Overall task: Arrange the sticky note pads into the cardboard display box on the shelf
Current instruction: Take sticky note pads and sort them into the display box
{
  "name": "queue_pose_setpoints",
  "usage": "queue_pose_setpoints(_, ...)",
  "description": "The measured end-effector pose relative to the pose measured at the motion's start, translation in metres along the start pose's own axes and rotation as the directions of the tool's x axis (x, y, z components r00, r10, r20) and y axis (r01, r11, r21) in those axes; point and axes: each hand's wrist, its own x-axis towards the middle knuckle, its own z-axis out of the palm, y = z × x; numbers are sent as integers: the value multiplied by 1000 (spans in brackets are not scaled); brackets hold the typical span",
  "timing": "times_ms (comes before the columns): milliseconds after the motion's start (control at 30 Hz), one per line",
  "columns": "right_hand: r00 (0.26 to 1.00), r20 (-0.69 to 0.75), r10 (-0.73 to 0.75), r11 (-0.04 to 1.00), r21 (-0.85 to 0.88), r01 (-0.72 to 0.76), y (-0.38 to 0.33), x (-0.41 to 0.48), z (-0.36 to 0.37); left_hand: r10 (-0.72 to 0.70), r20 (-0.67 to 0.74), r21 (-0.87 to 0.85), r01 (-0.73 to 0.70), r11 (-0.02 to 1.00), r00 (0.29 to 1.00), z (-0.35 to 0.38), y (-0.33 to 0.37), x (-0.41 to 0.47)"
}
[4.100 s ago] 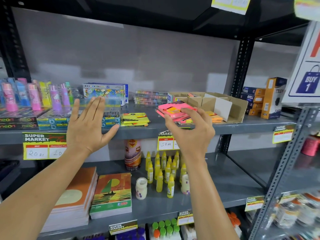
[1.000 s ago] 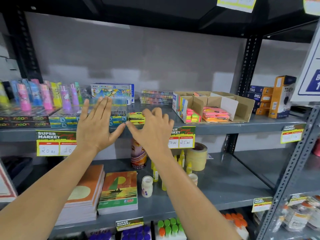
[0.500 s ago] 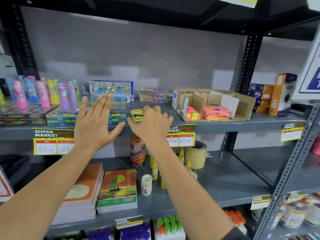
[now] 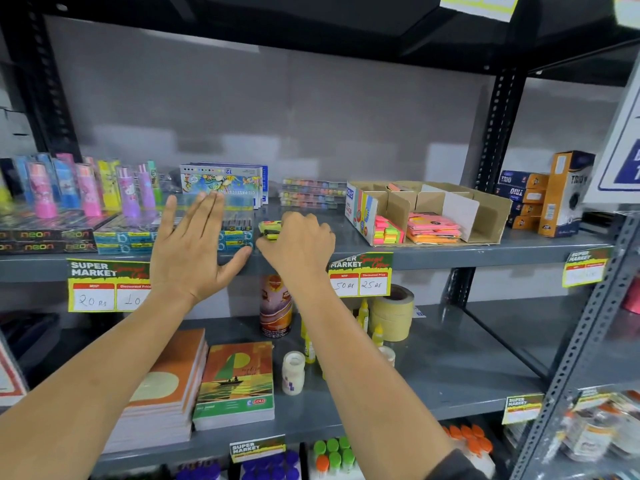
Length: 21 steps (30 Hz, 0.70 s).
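Note:
A small stack of yellow sticky note pads (image 4: pixel 269 229) lies on the grey shelf (image 4: pixel 433 252), left of the box. My right hand (image 4: pixel 300 242) covers most of the stack with its fingers curled around it. My left hand (image 4: pixel 194 252) hovers flat and spread in front of the pen boxes, holding nothing. The cardboard display box (image 4: pixel 491 216) stands to the right on the same shelf. It holds pink and orange pads (image 4: pixel 433 227) in its middle compartment and small neon flags (image 4: pixel 387 232) in its left one.
Pen boxes (image 4: pixel 124 239) and upright pastel cases (image 4: pixel 86 192) fill the shelf's left. Oil pastel boxes (image 4: pixel 221 183) stand at the back. Blue and orange boxes (image 4: pixel 543 199) sit right of the display box. Notebooks (image 4: pixel 235 382), glue bottles and tape rolls (image 4: pixel 391 317) occupy the lower shelf.
My right hand went from the display box, where pink pads now lie, leftwards to the yellow pads and has closed over them. The left hand has stayed in place.

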Motion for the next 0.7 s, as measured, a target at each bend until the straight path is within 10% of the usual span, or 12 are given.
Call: queue_pose_setpoints(700, 938, -347, -7, 919, 367, 143, 45, -10, -31, 13, -25, -6, -13, 1000, 1000, 2, 1, -1)
